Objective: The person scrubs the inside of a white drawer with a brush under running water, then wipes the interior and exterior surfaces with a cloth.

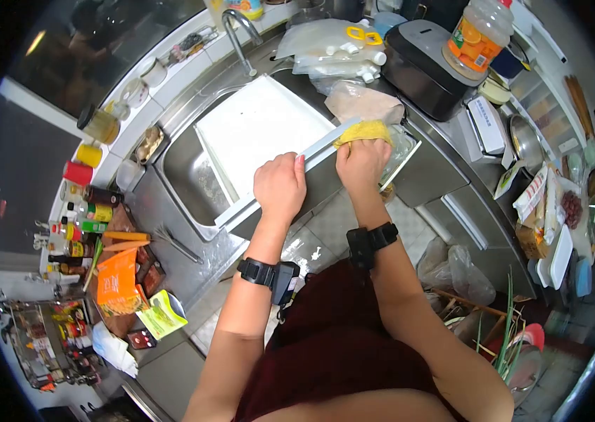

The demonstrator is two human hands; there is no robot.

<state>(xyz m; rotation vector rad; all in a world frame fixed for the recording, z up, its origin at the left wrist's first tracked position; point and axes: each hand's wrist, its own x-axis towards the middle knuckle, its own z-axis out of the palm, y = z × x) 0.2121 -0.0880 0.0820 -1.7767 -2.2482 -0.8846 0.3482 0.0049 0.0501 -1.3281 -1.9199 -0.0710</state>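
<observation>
A large white, flat drawer-like panel (262,119) with a pale raised edge strip rests tilted across the steel sink (183,179). My left hand (280,184) is closed around the near edge strip, at about its middle. Farther right along the same strip, my right hand (363,165) is closed on a yellow cloth (365,131) and presses it against the strip's right end. The fingertips of the right hand are hidden by the cloth. Just right of that hand, a clear glass-like shelf or panel with a white edge (401,166) shows in part.
A curved faucet (241,42) rises behind the sink. Plastic bags with white caps (346,53), a dark rice cooker (424,67) and a juice bottle (477,42) crowd the right counter. On the left lie a whisk (178,246), carrots (127,240), an orange packet (120,281) and several jars.
</observation>
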